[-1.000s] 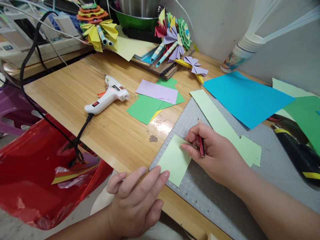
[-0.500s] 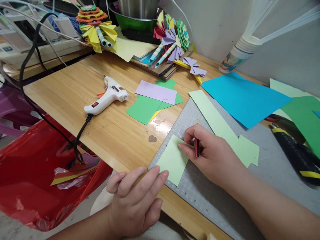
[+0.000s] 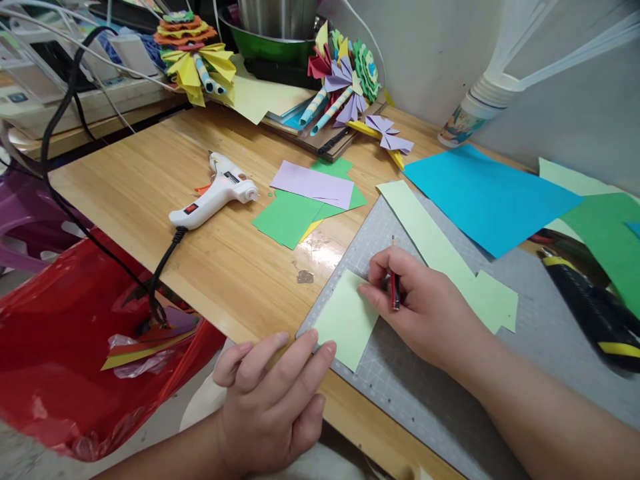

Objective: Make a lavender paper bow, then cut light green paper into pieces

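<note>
A pale green paper piece (image 3: 345,323) lies on the near left corner of the grey cutting mat (image 3: 420,413). My right hand (image 3: 417,300) is closed around a dark red pencil (image 3: 395,290), and its thumb and fingers rest at the paper's right edge. The pencil's sharpened end points up and away. My left hand (image 3: 280,393) is open, fingers stretched, with fingertips at the paper's lower left edge. Beyond my right hand, a long pale green strip (image 3: 420,227) and more pale green pieces (image 3: 493,300) lie on the mat.
A white glue gun (image 3: 213,193) lies on the wooden table, its cord running past a red bag (image 3: 60,347). Green papers (image 3: 287,217) and a lilac strip (image 3: 313,183) lie mid-table. At right are a blue sheet (image 3: 490,193) and black-yellow pliers (image 3: 590,307); paper cups (image 3: 475,107) stand behind.
Almost nothing has moved. The pencil has shifted very slightly in my right hand, whose thumb has edged slightly right. My left hand stays in place.
</note>
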A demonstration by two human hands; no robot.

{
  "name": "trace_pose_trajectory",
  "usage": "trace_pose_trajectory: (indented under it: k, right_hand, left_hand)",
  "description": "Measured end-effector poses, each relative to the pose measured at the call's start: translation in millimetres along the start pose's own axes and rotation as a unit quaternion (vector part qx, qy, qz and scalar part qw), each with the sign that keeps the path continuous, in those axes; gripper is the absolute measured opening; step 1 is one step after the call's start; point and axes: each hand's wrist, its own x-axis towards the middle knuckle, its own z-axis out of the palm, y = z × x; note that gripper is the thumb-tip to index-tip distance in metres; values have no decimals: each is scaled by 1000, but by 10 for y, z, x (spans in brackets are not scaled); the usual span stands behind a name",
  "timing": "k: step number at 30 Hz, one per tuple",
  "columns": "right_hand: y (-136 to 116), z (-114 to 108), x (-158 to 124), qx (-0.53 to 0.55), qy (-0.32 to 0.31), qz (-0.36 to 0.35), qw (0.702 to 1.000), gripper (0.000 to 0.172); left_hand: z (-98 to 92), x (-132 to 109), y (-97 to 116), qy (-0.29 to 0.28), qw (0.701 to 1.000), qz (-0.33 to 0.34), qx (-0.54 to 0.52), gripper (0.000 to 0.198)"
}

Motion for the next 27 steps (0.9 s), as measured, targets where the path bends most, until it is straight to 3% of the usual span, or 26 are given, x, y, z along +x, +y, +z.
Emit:
trace_pose_trajectory:
  k: [27]
  right_hand:
    - [-18, 5, 17, 6, -6, 6, 1000, 13]
  left_hand:
    - [-38, 79, 34, 7, 1000, -7, -7, 29]
